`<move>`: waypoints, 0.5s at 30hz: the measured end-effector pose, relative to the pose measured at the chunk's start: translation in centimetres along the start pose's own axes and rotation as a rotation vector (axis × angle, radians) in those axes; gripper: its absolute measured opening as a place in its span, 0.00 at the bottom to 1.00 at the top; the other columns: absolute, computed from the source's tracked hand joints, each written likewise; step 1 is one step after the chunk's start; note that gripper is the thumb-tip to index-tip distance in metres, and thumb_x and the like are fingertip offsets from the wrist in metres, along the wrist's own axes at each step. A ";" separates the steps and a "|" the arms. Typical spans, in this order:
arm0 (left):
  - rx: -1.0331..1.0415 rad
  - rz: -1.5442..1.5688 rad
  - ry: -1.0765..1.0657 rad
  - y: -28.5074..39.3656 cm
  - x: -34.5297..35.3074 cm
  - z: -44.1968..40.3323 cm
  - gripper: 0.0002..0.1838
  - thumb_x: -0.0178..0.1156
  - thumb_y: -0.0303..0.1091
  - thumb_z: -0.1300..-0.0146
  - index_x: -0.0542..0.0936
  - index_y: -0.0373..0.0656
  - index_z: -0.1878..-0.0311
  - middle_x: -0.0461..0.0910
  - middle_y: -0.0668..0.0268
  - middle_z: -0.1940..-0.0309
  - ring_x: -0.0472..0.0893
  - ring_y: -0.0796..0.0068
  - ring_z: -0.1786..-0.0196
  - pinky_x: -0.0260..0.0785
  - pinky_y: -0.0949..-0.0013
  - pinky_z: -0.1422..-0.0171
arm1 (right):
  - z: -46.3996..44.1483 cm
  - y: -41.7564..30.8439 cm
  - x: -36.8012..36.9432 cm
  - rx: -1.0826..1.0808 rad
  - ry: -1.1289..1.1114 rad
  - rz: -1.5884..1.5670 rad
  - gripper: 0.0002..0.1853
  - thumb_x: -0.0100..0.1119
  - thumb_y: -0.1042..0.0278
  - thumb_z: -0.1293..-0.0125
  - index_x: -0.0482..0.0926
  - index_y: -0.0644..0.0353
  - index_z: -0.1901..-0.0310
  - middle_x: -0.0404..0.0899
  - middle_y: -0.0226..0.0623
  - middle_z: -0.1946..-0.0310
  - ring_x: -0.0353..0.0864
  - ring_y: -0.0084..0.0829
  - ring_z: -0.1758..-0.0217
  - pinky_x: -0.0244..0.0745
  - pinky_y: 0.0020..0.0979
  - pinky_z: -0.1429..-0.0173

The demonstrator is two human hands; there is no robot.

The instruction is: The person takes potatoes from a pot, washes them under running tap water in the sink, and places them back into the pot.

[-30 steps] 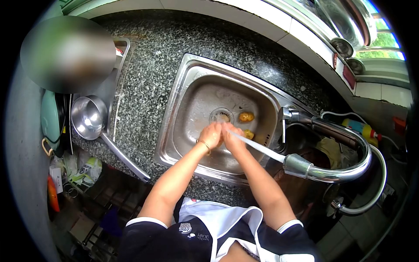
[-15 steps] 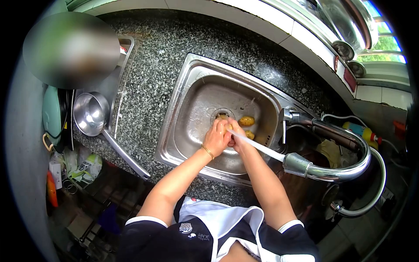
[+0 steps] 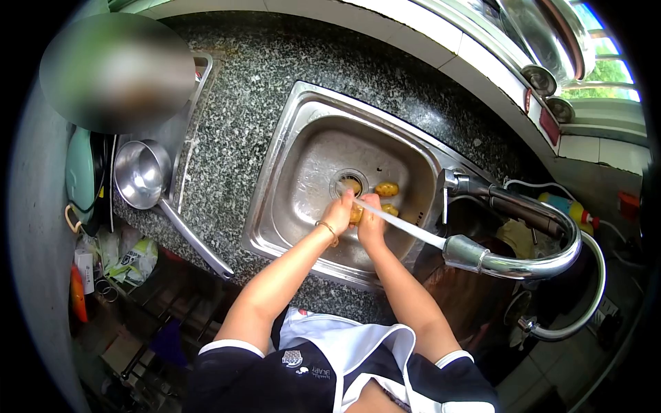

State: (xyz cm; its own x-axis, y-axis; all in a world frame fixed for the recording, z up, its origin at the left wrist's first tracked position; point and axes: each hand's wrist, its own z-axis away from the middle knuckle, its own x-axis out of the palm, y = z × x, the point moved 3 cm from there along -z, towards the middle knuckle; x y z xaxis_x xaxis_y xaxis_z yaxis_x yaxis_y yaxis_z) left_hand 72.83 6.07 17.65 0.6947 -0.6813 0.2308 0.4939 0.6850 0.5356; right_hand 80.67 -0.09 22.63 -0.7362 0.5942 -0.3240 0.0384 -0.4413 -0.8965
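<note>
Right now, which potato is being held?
The potato between the left hand and the right hand, by the running water. The other potatoes just lie in the sink.

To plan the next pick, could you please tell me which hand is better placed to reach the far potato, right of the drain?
Probably the right hand: it is nearer the far potato, while the left hand lies beyond the held potato.
</note>
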 end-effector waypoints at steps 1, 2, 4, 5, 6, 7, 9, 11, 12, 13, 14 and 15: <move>0.129 -0.106 0.116 -0.4 -0.3 -0.1 0.28 0.35 0.56 0.34 0.76 0.40 0.61 0.75 0.66 0.76 0.74 0.77 0.78 0.64 0.75 0.79 | -0.1 0.4 0.4 0.052 -0.005 0.010 0.18 0.34 0.56 0.30 0.69 0.62 0.63 0.72 0.43 0.70 0.72 0.36 0.66 0.67 0.34 0.58; 0.260 -0.210 0.232 -0.2 -0.5 0.0 0.28 0.35 0.54 0.33 0.75 0.38 0.61 0.76 0.65 0.74 0.76 0.75 0.75 0.67 0.73 0.75 | -0.1 0.6 0.6 0.102 -0.011 0.019 0.18 0.34 0.55 0.30 0.69 0.62 0.62 0.72 0.43 0.70 0.72 0.37 0.65 0.66 0.36 0.57; 0.395 -0.408 0.389 0.0 -1.0 0.1 0.27 0.34 0.51 0.32 0.75 0.36 0.63 0.76 0.63 0.72 0.76 0.74 0.72 0.69 0.72 0.70 | 0.1 0.2 0.8 0.007 -0.022 0.097 0.15 0.38 0.57 0.32 0.66 0.61 0.59 0.72 0.50 0.69 0.74 0.44 0.65 0.67 0.39 0.61; 0.290 -0.190 0.294 0.7 -0.9 0.7 0.26 0.35 0.51 0.32 0.75 0.37 0.62 0.76 0.64 0.73 0.76 0.75 0.73 0.68 0.72 0.70 | 0.4 -0.1 1.1 -0.107 0.020 0.142 0.16 0.40 0.55 0.32 0.65 0.61 0.58 0.73 0.49 0.69 0.74 0.44 0.63 0.68 0.38 0.60; 0.182 0.027 0.198 0.8 -0.7 1.1 0.26 0.35 0.51 0.32 0.75 0.37 0.62 0.76 0.64 0.74 0.75 0.75 0.73 0.68 0.72 0.70 | 0.7 -0.4 1.2 -0.220 0.060 0.186 0.17 0.41 0.53 0.33 0.64 0.61 0.57 0.73 0.49 0.68 0.75 0.43 0.62 0.68 0.37 0.58; 0.089 0.249 0.123 -0.2 -0.4 0.4 0.26 0.36 0.52 0.32 0.74 0.38 0.61 0.74 0.65 0.75 0.73 0.77 0.78 0.64 0.74 0.76 | 0.5 0.0 0.9 -0.170 -0.009 0.191 0.18 0.44 0.51 0.34 0.66 0.61 0.58 0.74 0.47 0.69 0.75 0.41 0.63 0.69 0.36 0.58; 0.057 0.204 0.132 1.0 0.1 2.0 0.25 0.35 0.52 0.33 0.74 0.39 0.61 0.74 0.66 0.76 0.71 0.78 0.80 0.61 0.76 0.79 | -0.6 0.9 0.7 0.013 -0.083 0.052 0.17 0.44 0.52 0.34 0.67 0.61 0.60 0.73 0.42 0.72 0.73 0.35 0.67 0.68 0.33 0.64; 0.110 0.123 0.144 1.7 0.4 2.3 0.24 0.35 0.52 0.32 0.72 0.40 0.64 0.73 0.66 0.77 0.69 0.79 0.84 0.58 0.79 0.84 | -1.9 2.0 1.3 0.121 -0.092 -0.150 0.16 0.43 0.54 0.33 0.69 0.60 0.64 0.70 0.31 0.76 0.68 0.22 0.79 0.62 0.23 0.79; 0.110 0.124 0.142 1.7 0.4 2.2 0.24 0.35 0.52 0.32 0.72 0.40 0.64 0.73 0.66 0.77 0.69 0.79 0.84 0.58 0.79 0.84 | -2.1 2.4 1.1 0.121 -0.091 -0.149 0.16 0.43 0.54 0.33 0.69 0.60 0.64 0.70 0.31 0.76 0.68 0.22 0.79 0.62 0.23 0.79; 0.187 -0.004 0.184 1.9 0.4 2.2 0.24 0.35 0.51 0.32 0.71 0.40 0.65 0.73 0.66 0.78 0.70 0.79 0.83 0.60 0.78 0.84 | -2.2 3.1 0.9 0.240 -0.110 -0.301 0.16 0.41 0.54 0.33 0.70 0.59 0.65 0.71 0.30 0.76 0.67 0.21 0.80 0.61 0.22 0.81; 0.263 -0.131 0.226 2.3 0.4 2.3 0.23 0.36 0.50 0.32 0.71 0.39 0.65 0.73 0.65 0.79 0.70 0.79 0.83 0.62 0.77 0.83 | -2.0 2.5 0.6 0.360 -0.130 -0.452 0.17 0.40 0.53 0.32 0.70 0.59 0.66 0.71 0.29 0.76 0.66 0.20 0.82 0.61 0.22 0.82; 0.262 -0.127 0.229 1.8 0.1 1.8 0.23 0.36 0.50 0.32 0.71 0.39 0.65 0.73 0.65 0.79 0.70 0.79 0.83 0.62 0.77 0.83 | -1.7 1.9 -0.2 0.485 -0.203 -0.453 0.18 0.40 0.53 0.33 0.72 0.59 0.64 0.73 0.31 0.75 0.72 0.23 0.73 0.70 0.25 0.72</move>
State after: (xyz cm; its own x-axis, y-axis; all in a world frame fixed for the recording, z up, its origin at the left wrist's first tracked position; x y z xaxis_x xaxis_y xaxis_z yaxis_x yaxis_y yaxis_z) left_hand 72.88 6.79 20.07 0.7500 -0.6610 -0.0231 0.4536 0.4887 0.7453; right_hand 82.05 0.10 20.43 -0.7222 0.6739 0.1560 -0.5743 -0.4584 -0.6782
